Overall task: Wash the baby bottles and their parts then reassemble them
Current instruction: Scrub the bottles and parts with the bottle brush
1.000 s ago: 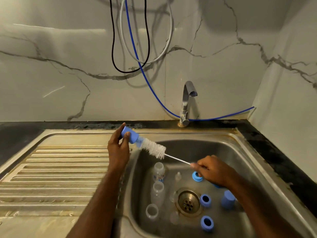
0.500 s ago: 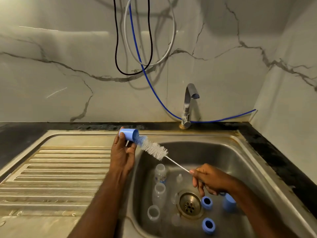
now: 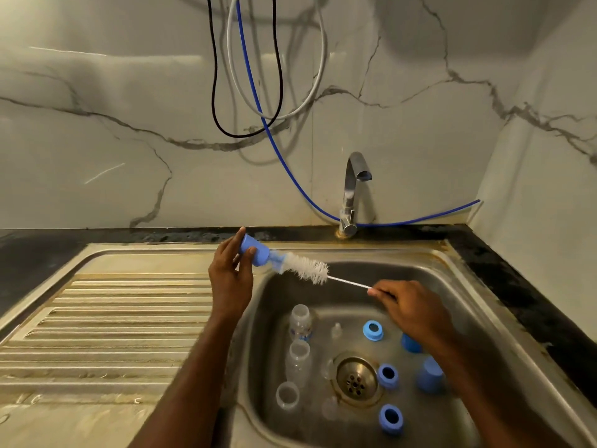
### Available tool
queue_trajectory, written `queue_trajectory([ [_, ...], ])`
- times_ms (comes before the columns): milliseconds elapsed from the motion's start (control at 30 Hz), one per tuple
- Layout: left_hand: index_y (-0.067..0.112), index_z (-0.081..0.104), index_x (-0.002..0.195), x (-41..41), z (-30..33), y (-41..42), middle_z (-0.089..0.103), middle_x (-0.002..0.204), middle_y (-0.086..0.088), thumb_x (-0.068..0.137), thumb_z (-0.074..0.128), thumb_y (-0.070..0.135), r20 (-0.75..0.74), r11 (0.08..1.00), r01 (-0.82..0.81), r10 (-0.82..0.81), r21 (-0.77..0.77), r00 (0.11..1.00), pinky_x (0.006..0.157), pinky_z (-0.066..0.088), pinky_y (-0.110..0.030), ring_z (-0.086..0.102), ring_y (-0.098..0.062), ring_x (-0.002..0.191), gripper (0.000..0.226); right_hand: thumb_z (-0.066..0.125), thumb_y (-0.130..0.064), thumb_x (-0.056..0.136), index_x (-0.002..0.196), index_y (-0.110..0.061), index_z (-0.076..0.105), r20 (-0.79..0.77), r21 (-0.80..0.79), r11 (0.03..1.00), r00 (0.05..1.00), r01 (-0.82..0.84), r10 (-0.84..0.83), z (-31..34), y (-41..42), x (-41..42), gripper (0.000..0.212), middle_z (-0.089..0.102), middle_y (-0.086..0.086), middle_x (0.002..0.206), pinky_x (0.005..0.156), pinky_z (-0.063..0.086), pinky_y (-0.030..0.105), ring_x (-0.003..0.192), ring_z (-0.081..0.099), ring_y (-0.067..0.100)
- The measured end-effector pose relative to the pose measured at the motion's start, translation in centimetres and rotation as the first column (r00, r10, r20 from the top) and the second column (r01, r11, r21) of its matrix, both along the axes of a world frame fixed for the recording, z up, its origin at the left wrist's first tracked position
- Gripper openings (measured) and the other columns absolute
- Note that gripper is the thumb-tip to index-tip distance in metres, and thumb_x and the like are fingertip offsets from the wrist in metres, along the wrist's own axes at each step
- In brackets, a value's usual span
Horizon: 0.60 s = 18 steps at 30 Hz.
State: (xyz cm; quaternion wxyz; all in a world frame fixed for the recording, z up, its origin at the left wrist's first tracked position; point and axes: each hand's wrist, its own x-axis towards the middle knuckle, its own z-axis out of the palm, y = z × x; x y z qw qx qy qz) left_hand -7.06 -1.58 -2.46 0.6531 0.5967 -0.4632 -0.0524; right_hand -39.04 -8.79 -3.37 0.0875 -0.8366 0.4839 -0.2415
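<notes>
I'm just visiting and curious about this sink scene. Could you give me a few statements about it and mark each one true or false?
1. The left hand holds a blue cap. True.
2. The right hand holds a sponge. False: it pinches the wire handle of a white bottle brush.
3. Water is running from the tap. False: no stream shows.
4. Three clear bottles lie in the sink basin. True.
5. The blue rings sit on the draining board. False: they are in the basin.
</notes>
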Motion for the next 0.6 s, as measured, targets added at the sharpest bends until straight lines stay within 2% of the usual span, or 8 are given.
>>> queue_trajectory([
  [67,0.026,0.055,0.139,0.7,0.1,0.2,0.057,0.132,0.005,0.102,0.057,0.017,0.010,0.996,0.070,-0.071,0.051,0.997,0.087,0.053,-0.015,0.061,-0.006,0.110,0.038,0.052,-0.046,0.100,0.086,-0.032,0.070,0.049,0.086,0.992,0.995,-0.093,0.089,-0.2,-0.3,-0.5,0.027,0.067,-0.015,0.074,0.068,0.048,0.025,0.071,0.061,0.001],
  [167,0.025,0.063,0.126,1.6,0.5,0.8,0.064,0.127,-0.006,0.105,0.049,0.017,-0.378,0.944,0.321,-0.271,0.074,0.885,0.076,0.059,-0.024,0.069,-0.014,0.103,0.027,0.055,-0.035,0.101,0.070,-0.021,0.069,0.264,0.397,0.860,0.937,-0.321,0.228,-0.5,-0.7,-1.2,0.037,0.061,-0.011,0.059,0.062,0.041,0.020,0.056,0.054,0.001],
  [267,0.007,0.060,0.129,1.6,1.1,1.4,0.064,0.121,-0.018,0.107,0.040,0.019,-0.750,0.828,0.535,-0.460,-0.169,0.475,0.077,0.062,-0.032,0.066,-0.025,0.098,0.033,0.058,-0.037,0.098,0.062,-0.018,0.067,0.421,0.584,0.688,0.885,-0.432,0.199,-0.3,-0.8,-2.0,0.042,0.047,-0.008,0.049,0.050,0.036,0.016,0.046,0.040,0.004],
  [333,0.005,0.058,0.130,1.2,1.4,1.5,0.067,0.110,-0.015,0.106,0.038,0.024,-0.842,0.813,0.435,-0.504,-0.387,0.194,0.079,0.061,-0.032,0.067,-0.022,0.094,0.036,0.057,-0.036,0.099,0.060,-0.019,0.066,0.422,0.613,0.671,0.891,-0.417,0.169,-0.4,-0.9,-2.3,0.044,0.045,-0.006,0.048,0.047,0.034,0.016,0.045,0.037,0.006],
  [367,0.006,0.057,0.131,1.1,1.5,1.3,0.067,0.109,-0.014,0.106,0.041,0.025,-0.856,0.836,0.328,-0.501,-0.440,0.127,0.081,0.061,-0.032,0.068,-0.021,0.095,0.035,0.056,-0.035,0.100,0.059,-0.019,0.066,0.415,0.607,0.685,0.896,-0.402,0.158,-0.4,-1.0,-2.4,0.044,0.044,-0.005,0.048,0.047,0.034,0.017,0.045,0.037,0.006],
  [400,0.006,0.055,0.133,1.1,1.5,1.1,0.065,0.113,-0.014,0.105,0.045,0.025,-0.871,0.868,0.223,-0.477,-0.444,0.120,0.083,0.061,-0.033,0.068,-0.022,0.100,0.035,0.055,-0.034,0.100,0.060,-0.020,0.066,0.416,0.593,0.706,0.898,-0.388,0.144,-0.5,-0.9,-2.4,0.044,0.044,-0.005,0.049,0.047,0.034,0.017,0.046,0.037,0.007],
  [467,0.005,0.054,0.135,1.2,1.2,0.8,0.063,0.121,-0.016,0.102,0.057,0.024,-0.908,0.935,0.087,-0.354,-0.343,0.225,0.082,0.061,-0.038,0.066,-0.026,0.111,0.039,0.055,-0.034,0.099,0.063,-0.018,0.067,0.444,0.551,0.747,0.888,-0.372,0.115,-0.5,-0.8,-2.4,0.042,0.045,-0.006,0.049,0.047,0.035,0.015,0.046,0.038,0.005],
  [600,0.006,0.064,0.112,0.2,1.1,0.8,0.069,0.108,-0.016,0.087,0.072,0.019,-0.894,0.957,0.084,-0.290,-0.279,0.342,0.067,0.062,-0.036,0.074,-0.023,0.096,0.029,0.056,-0.028,0.102,0.076,-0.022,0.075,0.437,0.441,0.836,0.891,-0.327,0.118,-0.7,-0.4,-1.6,0.033,0.051,-0.007,0.052,0.052,0.039,0.015,0.049,0.044,0.001],
])
